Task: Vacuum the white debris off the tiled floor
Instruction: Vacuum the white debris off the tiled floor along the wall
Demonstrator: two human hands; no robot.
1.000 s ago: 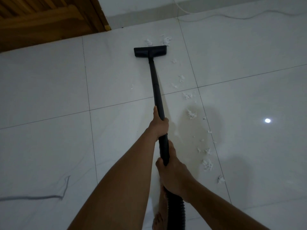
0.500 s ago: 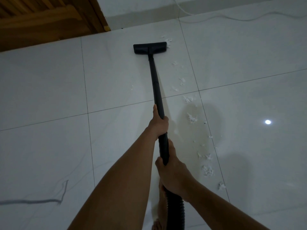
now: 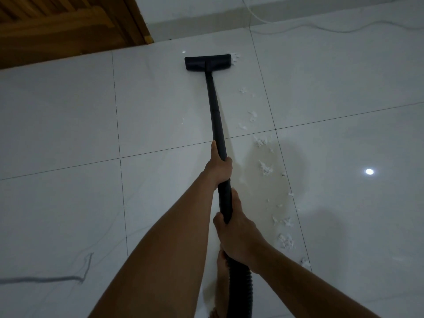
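Note:
A black vacuum wand (image 3: 215,115) runs away from me to a flat black floor nozzle (image 3: 207,63) lying on the white tiled floor (image 3: 68,125). My left hand (image 3: 219,167) grips the wand halfway up. Lower down, my right hand (image 3: 237,235) grips it where the ribbed hose (image 3: 241,288) begins. A small clump of white debris (image 3: 235,58) touches the nozzle's right end. More white debris (image 3: 266,168) trails in a line down the floor to the right of the wand, as far as a clump (image 3: 285,241) beside my right wrist.
A wooden door and frame (image 3: 68,26) fill the far left corner. A white cable (image 3: 321,29) lies along the wall at the far right. A dark streak (image 3: 46,278) marks the tile at the lower left. My bare foot (image 3: 221,271) stands under the hose.
The nozzle has slid forward over the two far clumps of debris; only a little now shows at its right end. Both hands keep their grip.

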